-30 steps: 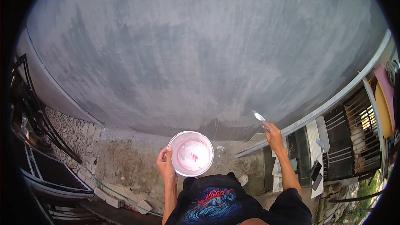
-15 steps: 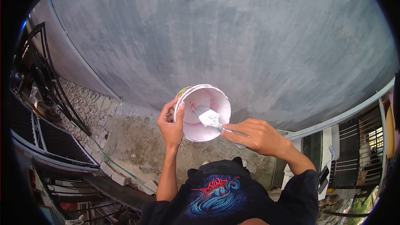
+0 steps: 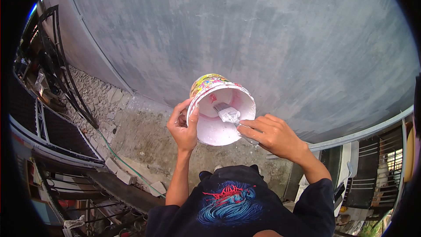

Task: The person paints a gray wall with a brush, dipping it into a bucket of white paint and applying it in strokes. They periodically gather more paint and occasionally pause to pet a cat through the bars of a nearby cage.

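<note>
Bucket [image 3: 212,132]: round-mouthed, white to pink inside, with a red blotch on the inner base and pinkish staining along the right inner wall; rim whitish, marked with red; outer wall printed in yellow, green and red where it shows at the top. It is tilted, mouth toward me, base toward the patchy grey wall [image 3: 280,48], held above the stained ground [image 3: 149,136]. My left hand [image 3: 182,128] has it by the left edge: thumb over the rim on the mouth side, other fingers bent behind the outer wall, so the rim sits clamped between them. Brush [image 3: 229,115]: thickly coated white near the handle, bristle ends greyer. Its head lies within the bucket's mouth, bristles pointing up and left toward the base; whether they touch the inner surface, I cannot tell. My right hand [image 3: 278,138] is at the bucket's right side, fingers clamped on the brush handle, fingertips just beside the rim. Most of the handle is hidden by my fingers.
</note>
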`<state>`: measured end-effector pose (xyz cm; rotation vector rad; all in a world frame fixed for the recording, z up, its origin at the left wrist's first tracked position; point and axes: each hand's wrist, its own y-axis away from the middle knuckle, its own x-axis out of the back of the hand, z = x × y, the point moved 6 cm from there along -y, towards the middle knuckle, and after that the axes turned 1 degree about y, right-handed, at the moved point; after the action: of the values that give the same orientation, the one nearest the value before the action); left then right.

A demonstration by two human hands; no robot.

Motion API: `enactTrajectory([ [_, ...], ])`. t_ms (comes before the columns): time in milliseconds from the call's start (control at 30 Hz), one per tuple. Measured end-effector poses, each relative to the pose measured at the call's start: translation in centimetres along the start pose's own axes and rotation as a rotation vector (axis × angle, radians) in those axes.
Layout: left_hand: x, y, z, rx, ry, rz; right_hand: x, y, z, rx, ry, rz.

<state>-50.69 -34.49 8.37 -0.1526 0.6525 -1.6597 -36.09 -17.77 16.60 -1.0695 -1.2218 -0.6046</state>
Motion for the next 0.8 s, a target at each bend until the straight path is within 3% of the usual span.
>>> enactTrajectory([
  [133, 0.1, -0.1, -0.1, -0.060, -0.015, -0.014, -0.4, -0.3, 0.5, -0.014, -0.061, 0.007],
  [233, 0.1, -0.1, 0.1, -0.064, -0.029, 0.002, 0.8, -0.1, 1.4, -0.042, -0.296, 0.111],
  [300, 0.2, -0.3, 0.4, -0.058, -0.025, 0.028, 2.0, 0.6, 3.2, -0.229, -0.425, 0.331],
  [333, 0.4, -0.6, -0.1, 0.066, -0.038, 0.066, 2.2, 0.8, 3.7, -0.221, -0.426, 0.328],
  [367, 0.7, -0.6, -0.6, 0.188, -0.049, 0.105, 2.5, 1.9, 5.3, -0.409, -0.564, 0.431],
  [400, 0.8, -0.6, -1.0, 0.185, -0.048, 0.112, 2.4, 3.1, 6.9, -0.601, -0.700, 0.533],
  [433, 1.1, -0.5, -1.6, 0.185, -0.072, 0.136, 2.7, 3.4, 7.3, -0.594, -0.697, 0.534],
  [500, 1.3, -0.4, -2.3, 0.178, -0.085, 0.159, 2.8, 5.3, 9.4, -0.724, -0.970, 0.746],
  [633, 1.2, -0.2, -3.1, 0.235, -0.083, 0.224, 1.5, 7.4, 11.7, -0.785, -1.215, 0.834],
  [800, 0.2, -0.5, -3.9, 0.238, -0.104, 0.216, -3.5, 7.3, 12.7, -0.822, -1.308, 0.687],
])
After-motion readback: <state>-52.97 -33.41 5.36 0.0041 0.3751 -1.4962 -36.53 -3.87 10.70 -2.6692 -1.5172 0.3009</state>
